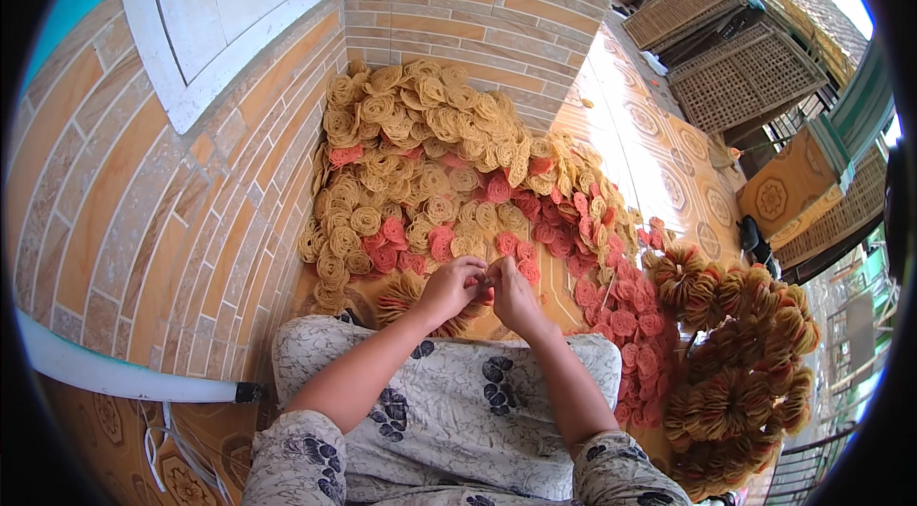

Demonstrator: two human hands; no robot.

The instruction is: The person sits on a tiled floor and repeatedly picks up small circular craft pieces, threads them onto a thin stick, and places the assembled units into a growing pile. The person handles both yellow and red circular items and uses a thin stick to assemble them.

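Observation:
My left hand point(453, 290) and my right hand point(519, 300) meet above my lap, their fingers pinched together. A little red-pink shows between the fingertips, but what they hold is too small and covered to name. Just below my left hand is a ruffled tan and reddish bunch of discs point(399, 300), partly hidden by my forearm. Beyond my hands, flat coiled tan rosettes point(387, 191) lie heaped against the wall. Pink-red rosettes point(630, 320) spread to the right, and a few pink ones point(526, 263) lie right behind my right hand.
Thick ringed garlands of tan and red discs point(735, 382) lie at the right. A brick-patterned wall point(239, 191) and a white door point(229, 19) stand on the left. White strips point(177, 453) hang at lower left. Woven panels point(745, 76) stand at far right on the tiled floor point(659, 143).

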